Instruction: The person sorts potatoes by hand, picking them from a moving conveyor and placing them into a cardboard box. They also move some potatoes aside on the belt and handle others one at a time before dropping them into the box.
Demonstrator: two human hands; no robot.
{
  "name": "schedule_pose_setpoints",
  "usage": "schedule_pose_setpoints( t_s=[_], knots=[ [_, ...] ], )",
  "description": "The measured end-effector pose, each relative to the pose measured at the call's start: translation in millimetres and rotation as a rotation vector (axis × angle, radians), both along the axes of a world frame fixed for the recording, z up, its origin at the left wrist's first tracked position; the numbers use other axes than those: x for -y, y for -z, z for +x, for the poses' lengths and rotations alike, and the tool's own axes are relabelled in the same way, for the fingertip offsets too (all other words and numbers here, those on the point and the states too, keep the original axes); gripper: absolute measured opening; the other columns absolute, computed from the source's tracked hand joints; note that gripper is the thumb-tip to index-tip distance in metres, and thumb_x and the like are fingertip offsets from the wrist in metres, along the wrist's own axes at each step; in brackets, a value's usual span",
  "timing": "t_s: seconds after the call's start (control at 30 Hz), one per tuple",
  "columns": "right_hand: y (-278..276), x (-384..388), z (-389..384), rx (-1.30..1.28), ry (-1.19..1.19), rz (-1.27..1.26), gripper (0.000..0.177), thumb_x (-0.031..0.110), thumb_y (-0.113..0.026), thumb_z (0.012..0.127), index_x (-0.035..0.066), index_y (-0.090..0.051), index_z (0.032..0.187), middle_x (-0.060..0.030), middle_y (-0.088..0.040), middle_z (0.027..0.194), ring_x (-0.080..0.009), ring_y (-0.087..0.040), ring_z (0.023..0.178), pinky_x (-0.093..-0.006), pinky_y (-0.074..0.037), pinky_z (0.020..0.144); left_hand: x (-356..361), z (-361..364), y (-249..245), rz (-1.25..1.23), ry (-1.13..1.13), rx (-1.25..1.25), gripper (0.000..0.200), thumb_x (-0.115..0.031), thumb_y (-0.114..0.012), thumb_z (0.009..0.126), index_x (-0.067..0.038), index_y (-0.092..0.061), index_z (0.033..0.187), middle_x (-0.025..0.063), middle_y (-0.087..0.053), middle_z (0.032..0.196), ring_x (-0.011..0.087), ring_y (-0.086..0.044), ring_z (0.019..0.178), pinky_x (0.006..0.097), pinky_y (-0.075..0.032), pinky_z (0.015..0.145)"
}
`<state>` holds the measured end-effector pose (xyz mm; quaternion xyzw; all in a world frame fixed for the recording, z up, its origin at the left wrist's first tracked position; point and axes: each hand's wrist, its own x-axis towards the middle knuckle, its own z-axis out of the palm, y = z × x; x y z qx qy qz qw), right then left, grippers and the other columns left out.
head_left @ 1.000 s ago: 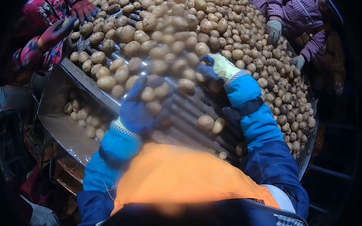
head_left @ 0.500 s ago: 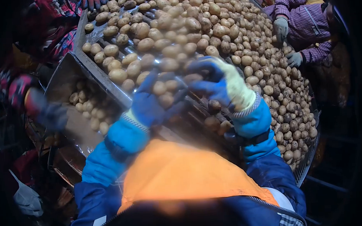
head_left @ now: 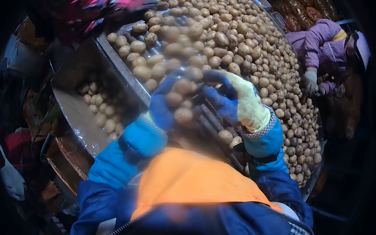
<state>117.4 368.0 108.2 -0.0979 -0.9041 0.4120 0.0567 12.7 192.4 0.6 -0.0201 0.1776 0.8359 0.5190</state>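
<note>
My left hand (head_left: 163, 102), in a blue-coated glove, is cupped around several potatoes (head_left: 183, 115) above the slatted sorting table. A smear on the lens blurs this area. My right hand (head_left: 232, 95), in a pale glove with blue fingers, is curled close beside it at the same height. A dark gap shows between its thumb and fingers, and what lies there cannot be made out. Loose potatoes (head_left: 225, 136) rest on the dark slats below my right wrist. A large heap of potatoes (head_left: 251, 40) spreads beyond and right of both hands.
A metal rim (head_left: 122, 72) borders the table on the left. Beside it is a chute (head_left: 73, 107) with several potatoes lying in it. A co-worker's gloved hand (head_left: 311, 81) is at the heap's right edge. Another person's dark-gloved hand (head_left: 141, 3) reaches over the upper left.
My hands stay close together, and the right one has curled further. The left co-worker's arm has swung from the chute up over the table. The right co-worker's hands have drawn together.
</note>
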Motion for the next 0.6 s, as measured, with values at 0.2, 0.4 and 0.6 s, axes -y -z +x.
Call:
schedule_pose_setpoints(
  t_s=[0.2, 0.4, 0.6],
  knots=[
    [18, -5, 14, 0.058, 0.061, -0.107, 0.039, 0.009, -0.073, 0.100, -0.003, -0.065, 0.136, -0.0043, -0.071, 0.108, -0.0088, -0.066, 0.089, -0.0252, -0.056, 0.076, 9, -19, 11, 0.174, 0.012, 0.120, 0.049, -0.029, -0.047, 0.112, -0.005, -0.047, 0.154, 0.0174, -0.058, 0.148, 0.0348, -0.060, 0.132, 0.0500, -0.054, 0.110],
    [51, -10, 17, 0.088, 0.128, -0.158, 0.037, 0.007, -0.075, 0.098, -0.003, -0.067, 0.132, -0.0051, -0.073, 0.107, -0.0097, -0.066, 0.086, -0.0262, -0.056, 0.076, 56, -45, -21, -0.102, -0.304, -0.104, 0.048, -0.041, -0.050, 0.112, -0.005, -0.057, 0.143, 0.0210, -0.061, 0.143, 0.0381, -0.060, 0.134, 0.0514, -0.058, 0.104],
    [43, 8, -4, 0.236, 0.126, -0.062, 0.039, 0.018, -0.079, 0.093, 0.002, -0.072, 0.128, -0.0141, -0.077, 0.104, -0.0156, -0.074, 0.086, -0.0316, -0.059, 0.078, 147, -98, -29, -0.286, -0.553, -0.327, 0.035, -0.038, -0.055, 0.110, -0.009, -0.063, 0.127, 0.0133, -0.065, 0.124, 0.0321, -0.065, 0.115, 0.0463, -0.061, 0.086]
  ],
)
